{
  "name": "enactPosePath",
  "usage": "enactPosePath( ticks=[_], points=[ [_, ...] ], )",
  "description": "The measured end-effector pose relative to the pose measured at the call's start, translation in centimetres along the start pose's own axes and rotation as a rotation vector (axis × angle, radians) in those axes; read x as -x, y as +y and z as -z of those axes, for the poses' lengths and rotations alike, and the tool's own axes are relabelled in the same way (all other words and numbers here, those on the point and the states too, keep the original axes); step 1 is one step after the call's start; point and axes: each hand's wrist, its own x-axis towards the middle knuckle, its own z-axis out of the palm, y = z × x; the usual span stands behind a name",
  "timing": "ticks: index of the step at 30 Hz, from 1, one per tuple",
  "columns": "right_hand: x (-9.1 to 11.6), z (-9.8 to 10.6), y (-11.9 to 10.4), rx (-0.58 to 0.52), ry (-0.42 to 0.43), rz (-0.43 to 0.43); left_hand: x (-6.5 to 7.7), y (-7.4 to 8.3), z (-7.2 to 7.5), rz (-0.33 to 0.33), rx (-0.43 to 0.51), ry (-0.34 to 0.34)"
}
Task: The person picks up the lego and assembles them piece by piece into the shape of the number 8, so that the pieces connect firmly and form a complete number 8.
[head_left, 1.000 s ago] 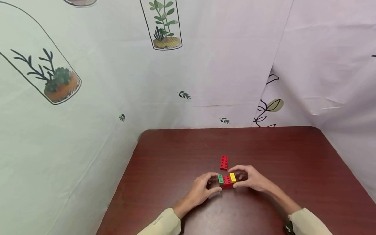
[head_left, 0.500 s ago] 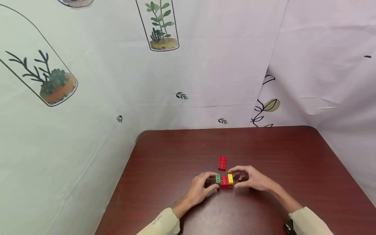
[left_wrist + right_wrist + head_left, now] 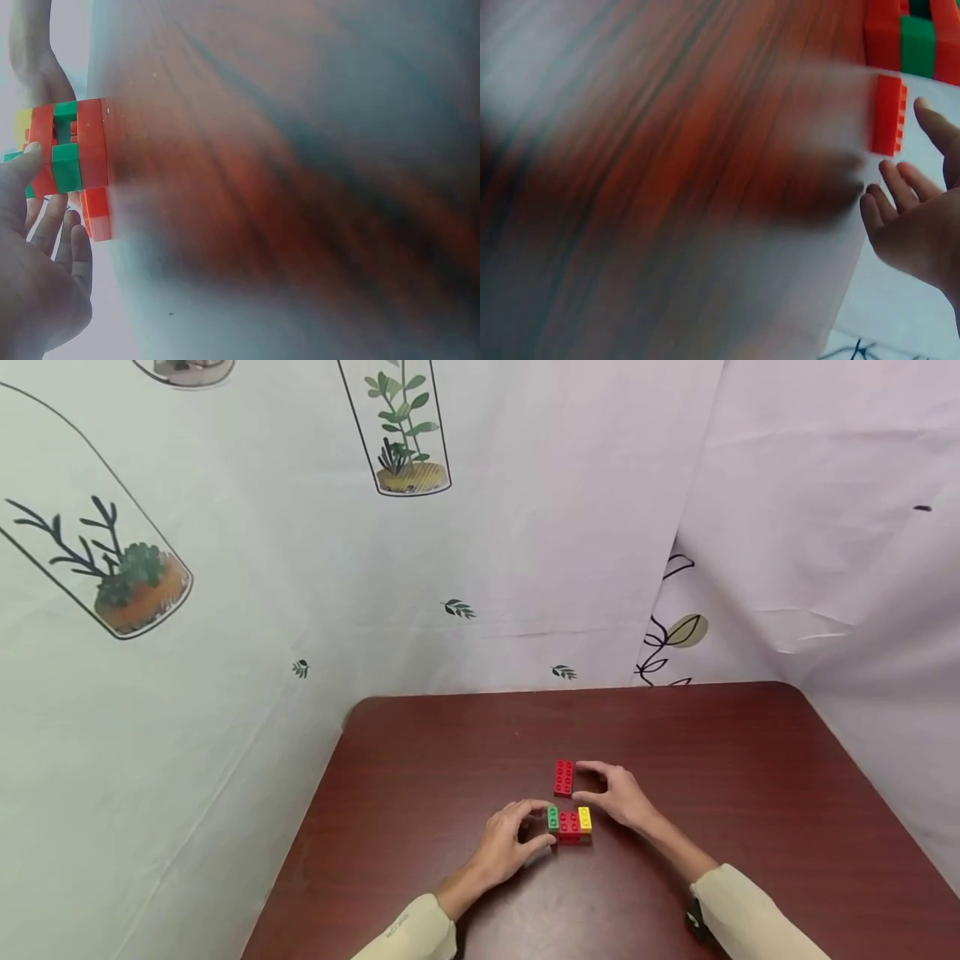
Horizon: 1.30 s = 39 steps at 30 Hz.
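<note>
A stack of toy building bricks (image 3: 569, 823) stands on the table, red in the middle with a green brick (image 3: 552, 818) at its left end and a yellow brick (image 3: 584, 818) at its right end on top. Red and green layers alternate below, as the left wrist view shows. My left hand (image 3: 501, 843) holds the stack's left end between thumb and fingers. Beyond the stack lies a loose red brick (image 3: 563, 778), studs up. My right hand (image 3: 618, 793) is just right of that brick, thumb and fingers spread apart, with nothing between them.
The dark reddish-brown table (image 3: 435, 760) has rounded far corners. Behind it and along its sides hangs a pale cloth (image 3: 525, 527) printed with plants and leaves.
My right hand has left the yellow end of the stack and moved away from me, to beside the loose red brick. The left hand has stayed at the stack. The head view has shifted slightly.
</note>
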Motion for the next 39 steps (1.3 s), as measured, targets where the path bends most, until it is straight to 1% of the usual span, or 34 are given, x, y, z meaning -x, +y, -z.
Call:
enactPosePath(
  ticks=[3, 5, 11, 19, 29, 33, 39],
  points=[
    [-0.4, -1.2, -0.5, 0.009, 0.000, -0.028, 0.2, 0.1, 0.0, 0.009, 0.018, 0.001],
    [-0.5, -1.9, -0.8, 0.023, 0.009, -0.028, 0.3, 0.2, 0.0, 0.011, 0.026, 0.000],
    [-0.7, -2.7, -1.5, 0.027, 0.054, -0.017, 0.3, 0.4, 0.1, -0.007, 0.029, 0.015],
    [-0.9, -2.8, -1.6, 0.032, 0.073, -0.001, 0.4, 0.5, 0.1, 0.019, 0.022, -0.004],
    [-0.9, -2.3, -1.5, 0.070, 0.073, 0.007, 0.5, 0.3, 0.0, -0.012, 0.019, 0.013],
    [-0.9, -2.3, -1.4, 0.090, 0.074, 0.011, 0.6, 0.2, 0.0, -0.013, 0.018, 0.013],
    [-0.7, -2.5, -1.2, 0.083, 0.107, -0.021, 0.6, 0.2, 0.1, -0.012, 0.020, 0.012]
  ],
)
